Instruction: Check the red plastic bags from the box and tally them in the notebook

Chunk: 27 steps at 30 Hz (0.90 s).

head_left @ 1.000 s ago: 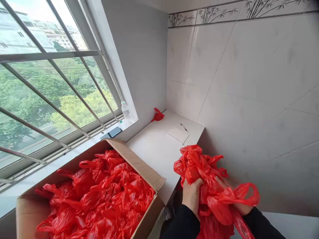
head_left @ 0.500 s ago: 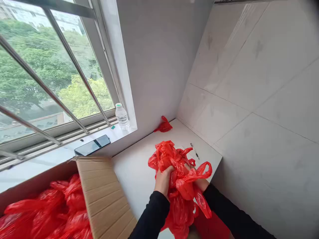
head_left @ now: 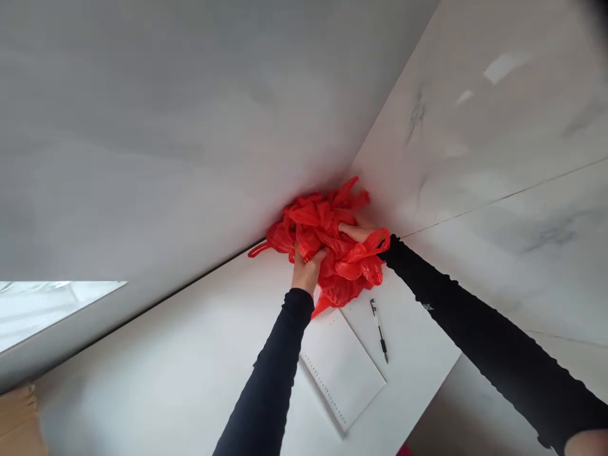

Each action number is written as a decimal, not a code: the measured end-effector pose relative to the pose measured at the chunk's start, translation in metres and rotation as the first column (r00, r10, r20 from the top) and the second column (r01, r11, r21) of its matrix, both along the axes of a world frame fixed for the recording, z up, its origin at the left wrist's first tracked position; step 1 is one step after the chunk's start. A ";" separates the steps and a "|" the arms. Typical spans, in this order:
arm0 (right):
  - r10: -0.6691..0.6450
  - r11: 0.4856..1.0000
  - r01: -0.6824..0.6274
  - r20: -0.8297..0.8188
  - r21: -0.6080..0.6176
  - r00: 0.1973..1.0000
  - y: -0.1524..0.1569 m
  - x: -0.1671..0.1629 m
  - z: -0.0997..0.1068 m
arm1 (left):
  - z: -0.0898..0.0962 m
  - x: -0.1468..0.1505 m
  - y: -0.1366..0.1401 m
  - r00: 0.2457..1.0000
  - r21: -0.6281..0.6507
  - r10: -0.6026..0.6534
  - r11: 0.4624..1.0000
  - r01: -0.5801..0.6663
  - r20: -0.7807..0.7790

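A crumpled heap of red plastic bags (head_left: 327, 215), loops of their handles sticking out, sits in the far corner of the white table against the walls. My left hand (head_left: 306, 269) grips its near side, thumb pressed into the plastic. On the right, my right hand (head_left: 355, 232) reaches in among the bags and holds them from that side, its fingertips hidden by red film. Just below the heap lies an open spiral notebook (head_left: 344, 370) with blank-looking pages. Beside it is a black-and-clear pen (head_left: 379, 330).
The white table (head_left: 190, 342) meets a grey wall (head_left: 190, 139) at the back and a marbled wall panel (head_left: 513, 145) to the right. A cardboard flap (head_left: 21, 421) shows at the lower left, below the window sill (head_left: 52, 307).
Both hands have carried the bunch of red bags away from me into the table corner, where a small red bag lay. My view has turned right, and the notebook is now uncovered.
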State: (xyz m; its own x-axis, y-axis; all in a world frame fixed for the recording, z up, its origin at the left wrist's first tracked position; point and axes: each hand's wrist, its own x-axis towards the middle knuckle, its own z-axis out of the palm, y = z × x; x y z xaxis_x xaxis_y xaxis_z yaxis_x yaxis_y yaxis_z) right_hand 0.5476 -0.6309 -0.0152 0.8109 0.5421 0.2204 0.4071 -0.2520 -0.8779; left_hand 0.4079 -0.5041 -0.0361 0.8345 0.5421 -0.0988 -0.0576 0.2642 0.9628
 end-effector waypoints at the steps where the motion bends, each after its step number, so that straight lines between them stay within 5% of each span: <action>1: 0.004 0.999 -0.004 0.014 -0.037 1.000 0.005 0.015 -0.007 | -0.002 -0.003 0.001 1.000 0.065 0.016 0.998 -0.015 -0.011; 5: -0.055 0.989 0.061 0.050 -0.136 0.997 0.015 0.044 -0.029 | 0.002 -0.042 0.006 0.991 0.292 0.097 0.954 -0.066 -0.095; 8: -0.083 0.981 0.097 0.088 -0.168 0.993 0.004 0.047 -0.025 | -0.010 -0.069 0.007 0.975 0.421 0.162 0.903 -0.084 -0.153; 14: -0.073 0.993 0.088 0.176 -0.077 0.982 -0.062 0.004 -0.010 | -0.098 -0.131 -0.006 0.900 0.654 0.425 0.708 -0.266 -0.094; 16: -0.258 0.966 0.256 0.235 0.038 0.937 -0.084 -0.027 -0.037 | -0.130 -0.153 -0.015 0.879 0.695 0.467 0.663 -0.279 -0.093; 19: -0.497 0.867 0.484 0.274 0.116 0.824 -0.106 -0.080 -0.118 | -0.171 -0.175 -0.023 0.903 0.828 0.426 0.526 -0.195 -0.058; 23: -0.515 0.846 0.533 0.284 0.017 0.809 -0.120 -0.136 -0.230 | -0.207 -0.187 -0.019 0.943 0.949 0.332 0.295 -0.110 0.006; 27: -0.496 0.832 0.552 0.379 -0.048 0.781 -0.123 -0.156 -0.276 | -0.226 -0.202 -0.009 0.969 0.974 0.247 0.210 -0.086 0.033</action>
